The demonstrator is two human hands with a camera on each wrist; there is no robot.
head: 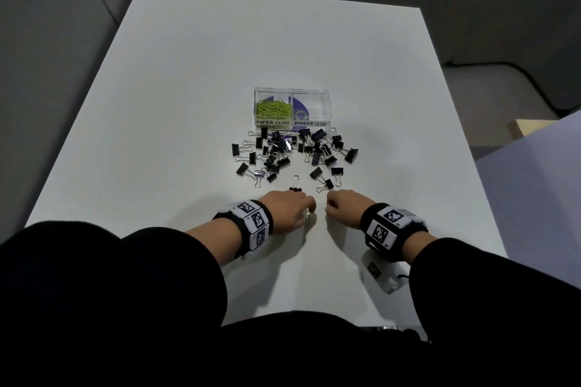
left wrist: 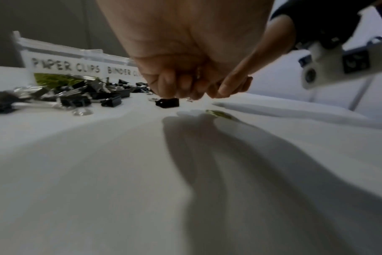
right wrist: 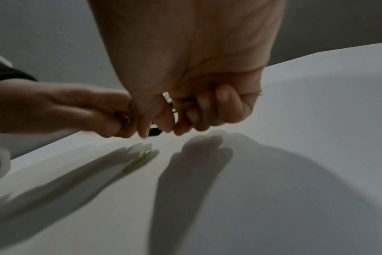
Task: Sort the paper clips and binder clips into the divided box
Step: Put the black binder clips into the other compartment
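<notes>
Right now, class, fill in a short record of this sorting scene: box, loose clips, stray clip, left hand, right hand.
box: clear divided box, green paper clips in the left compartment, right compartment without clips
loose clips: black binder clips on the table before the box
stray clip: green paper clip on the table under the hands
left hand: fingers curled
right hand: grips green clips

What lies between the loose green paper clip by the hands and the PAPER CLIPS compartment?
Scattered binder clips cover the table between the paper clip and the PAPER CLIPS compartment; nothing visible blocks a path above them.
</notes>
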